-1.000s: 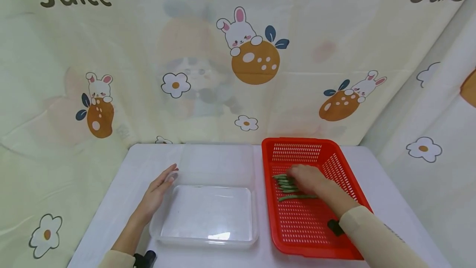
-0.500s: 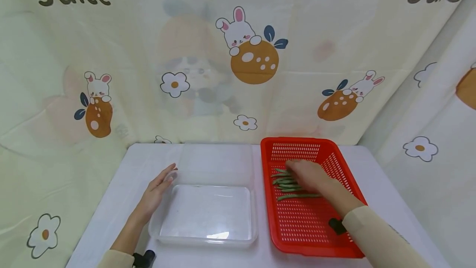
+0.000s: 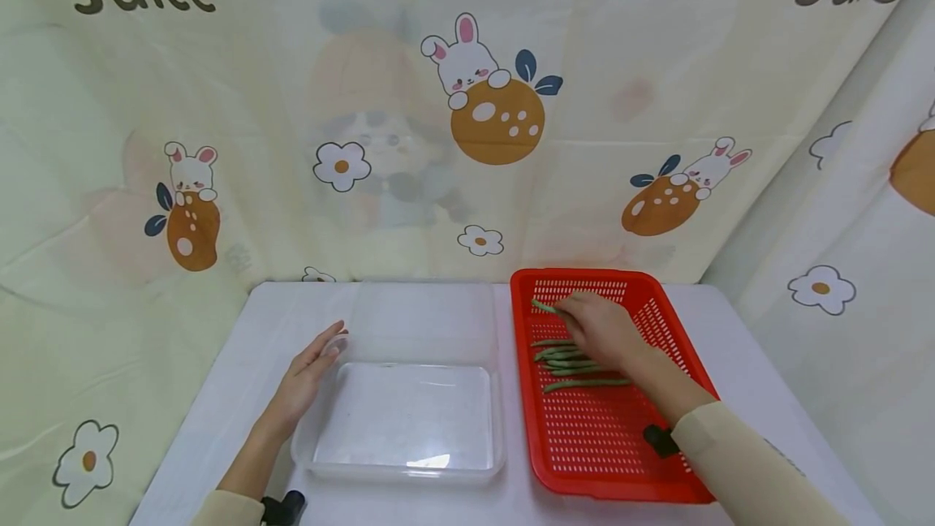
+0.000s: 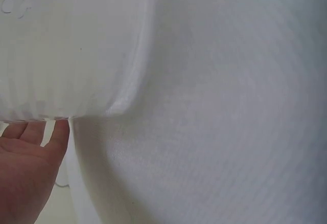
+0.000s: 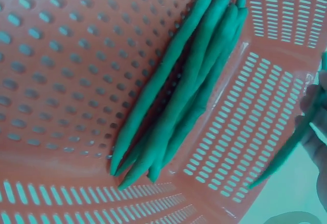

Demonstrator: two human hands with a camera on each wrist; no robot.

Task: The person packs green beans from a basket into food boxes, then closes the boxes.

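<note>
My right hand pinches a single green bean above the far part of the red plastic basket. One end of that bean sticks out past the fingers to the left. Below it, several more green beans lie side by side on the basket floor, partly hidden by the hand in the head view. My left hand rests against the left side of a clear plastic container, fingers extended. In the left wrist view, its fingertips touch the container's edge.
A flat translucent panel extends behind the container toward the curtain. Both containers stand side by side on a white-covered table, the basket on the right. Black wrist devices sit at both sleeves.
My right hand has lifted one green bean off the others and moved it toward the basket's far side. The left hand has stayed at the container.
</note>
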